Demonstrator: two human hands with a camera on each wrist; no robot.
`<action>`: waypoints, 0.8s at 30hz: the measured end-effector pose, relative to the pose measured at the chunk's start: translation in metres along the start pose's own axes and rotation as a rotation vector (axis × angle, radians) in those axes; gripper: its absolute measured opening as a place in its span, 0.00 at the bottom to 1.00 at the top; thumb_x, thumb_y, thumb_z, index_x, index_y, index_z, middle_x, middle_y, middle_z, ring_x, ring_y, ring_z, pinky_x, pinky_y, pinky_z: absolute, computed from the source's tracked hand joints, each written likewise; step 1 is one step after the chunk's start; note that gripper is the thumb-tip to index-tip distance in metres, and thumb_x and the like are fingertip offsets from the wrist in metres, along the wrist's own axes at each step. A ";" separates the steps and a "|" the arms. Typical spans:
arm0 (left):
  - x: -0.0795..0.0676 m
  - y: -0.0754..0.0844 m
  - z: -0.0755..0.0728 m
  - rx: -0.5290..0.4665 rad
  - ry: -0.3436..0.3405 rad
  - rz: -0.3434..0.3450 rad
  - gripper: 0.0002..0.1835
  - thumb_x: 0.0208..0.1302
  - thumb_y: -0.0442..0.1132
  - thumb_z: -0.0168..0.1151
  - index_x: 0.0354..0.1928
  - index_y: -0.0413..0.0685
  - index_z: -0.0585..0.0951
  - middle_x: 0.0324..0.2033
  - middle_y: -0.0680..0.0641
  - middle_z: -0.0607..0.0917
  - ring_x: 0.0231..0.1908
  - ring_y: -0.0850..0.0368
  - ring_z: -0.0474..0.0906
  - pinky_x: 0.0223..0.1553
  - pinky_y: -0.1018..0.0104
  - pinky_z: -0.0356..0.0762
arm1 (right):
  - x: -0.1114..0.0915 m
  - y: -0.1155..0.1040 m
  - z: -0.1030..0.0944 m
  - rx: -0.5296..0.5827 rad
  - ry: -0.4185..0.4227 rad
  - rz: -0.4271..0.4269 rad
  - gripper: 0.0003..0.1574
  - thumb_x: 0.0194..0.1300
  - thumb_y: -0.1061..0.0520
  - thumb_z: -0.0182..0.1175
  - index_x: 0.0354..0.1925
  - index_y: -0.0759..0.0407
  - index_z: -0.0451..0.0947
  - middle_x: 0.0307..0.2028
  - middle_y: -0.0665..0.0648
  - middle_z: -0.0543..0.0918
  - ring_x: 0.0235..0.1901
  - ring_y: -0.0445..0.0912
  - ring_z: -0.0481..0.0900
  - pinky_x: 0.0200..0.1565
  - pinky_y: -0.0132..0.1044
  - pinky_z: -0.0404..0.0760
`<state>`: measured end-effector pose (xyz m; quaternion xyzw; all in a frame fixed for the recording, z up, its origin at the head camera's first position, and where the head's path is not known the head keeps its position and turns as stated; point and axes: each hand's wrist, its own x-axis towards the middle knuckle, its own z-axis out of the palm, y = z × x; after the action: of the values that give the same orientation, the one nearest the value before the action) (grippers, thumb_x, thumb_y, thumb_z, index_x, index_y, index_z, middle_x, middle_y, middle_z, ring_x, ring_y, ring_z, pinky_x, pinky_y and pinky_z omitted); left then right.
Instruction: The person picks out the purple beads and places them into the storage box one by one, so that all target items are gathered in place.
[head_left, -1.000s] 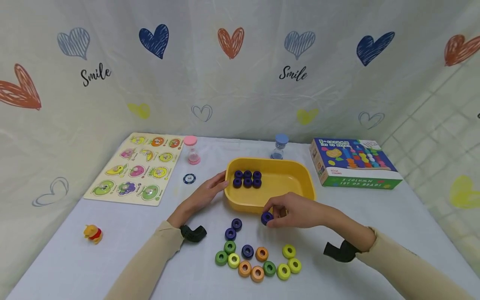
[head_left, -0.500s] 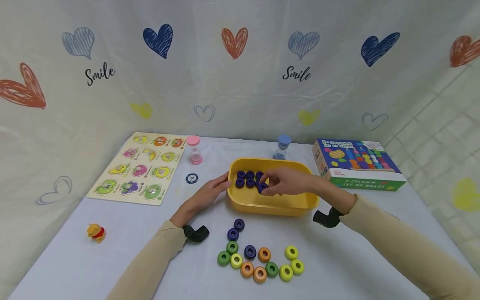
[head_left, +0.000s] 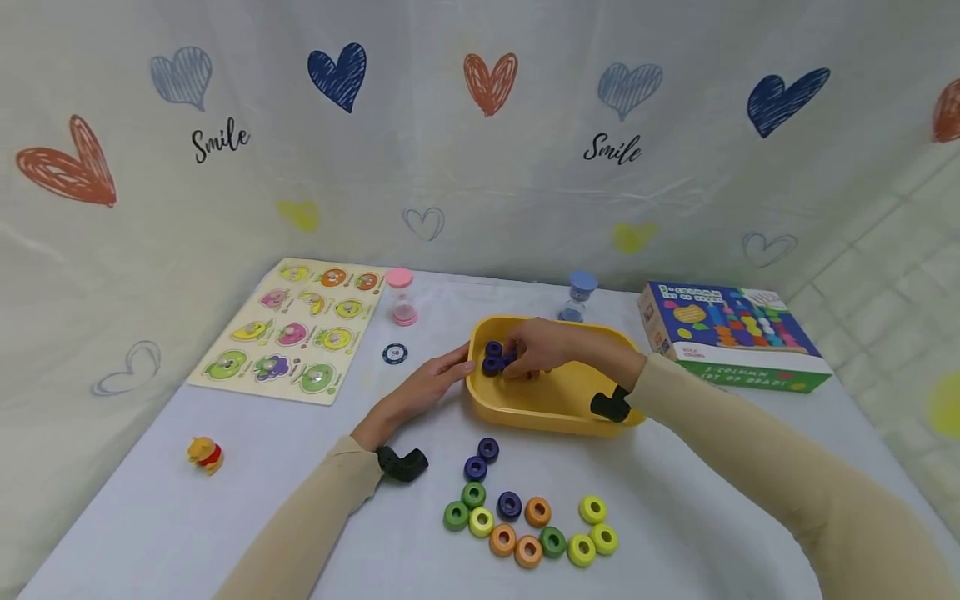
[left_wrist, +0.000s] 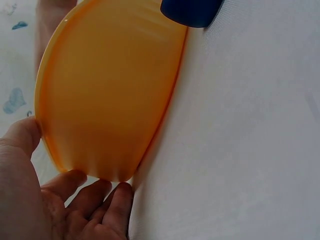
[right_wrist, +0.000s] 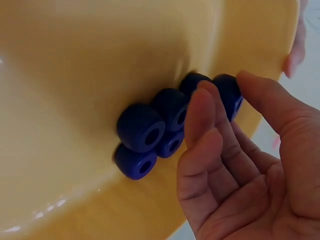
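Note:
A yellow tray [head_left: 555, 421] stands mid-table with several dark purple ring beads [right_wrist: 141, 127] grouped in two rows at its left end. My right hand [head_left: 536, 346] reaches into it. In the right wrist view the thumb and fingers pinch one purple bead [right_wrist: 229, 95] at the end of the group, partly hidden by the fingers. My left hand [head_left: 423, 387] rests against the tray's left end. In the left wrist view its thumb touches the rim and its relaxed fingertips [left_wrist: 122, 192] touch the outer wall.
Loose purple, green, orange and yellow beads [head_left: 503, 540] lie in front of the tray. Behind it stand a pink hourglass [head_left: 402, 296] and a blue hourglass [head_left: 579, 296]. Around are a fruit board [head_left: 288, 333], a poker chip [head_left: 395, 354], a bear figurine [head_left: 206, 455] and a bead-set box [head_left: 735, 333].
My right hand has carried a purple bead from in front of the tray over its near rim, then left and down beside the other beads. My left hand stays at the tray's end.

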<state>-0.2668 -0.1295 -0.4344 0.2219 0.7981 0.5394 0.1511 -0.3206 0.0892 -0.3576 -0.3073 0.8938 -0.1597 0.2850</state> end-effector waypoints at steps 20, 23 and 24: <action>0.000 0.002 -0.001 0.015 0.016 0.016 0.30 0.69 0.52 0.43 0.69 0.52 0.53 0.66 0.54 0.57 0.65 0.62 0.49 0.64 0.62 0.49 | 0.030 -0.014 0.014 -0.054 -0.112 0.052 0.18 0.53 0.53 0.66 0.39 0.60 0.73 0.29 0.55 0.78 0.23 0.43 0.80 0.27 0.31 0.79; 0.000 0.002 -0.001 0.019 0.020 0.007 0.30 0.68 0.53 0.43 0.69 0.52 0.54 0.66 0.54 0.57 0.65 0.62 0.49 0.63 0.63 0.50 | 0.031 -0.014 0.014 -0.054 -0.109 0.054 0.16 0.53 0.53 0.66 0.36 0.60 0.73 0.28 0.55 0.78 0.23 0.44 0.80 0.27 0.32 0.79; 0.000 0.001 -0.001 0.019 0.020 0.006 0.30 0.68 0.53 0.43 0.69 0.52 0.54 0.66 0.53 0.57 0.65 0.62 0.49 0.63 0.63 0.50 | 0.031 -0.014 0.014 -0.056 -0.108 0.053 0.15 0.53 0.54 0.66 0.35 0.59 0.73 0.28 0.55 0.78 0.23 0.44 0.80 0.27 0.32 0.80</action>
<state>-0.2673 -0.1302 -0.4327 0.2204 0.8039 0.5346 0.1391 -0.3260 0.0571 -0.3753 -0.2994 0.8892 -0.1101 0.3280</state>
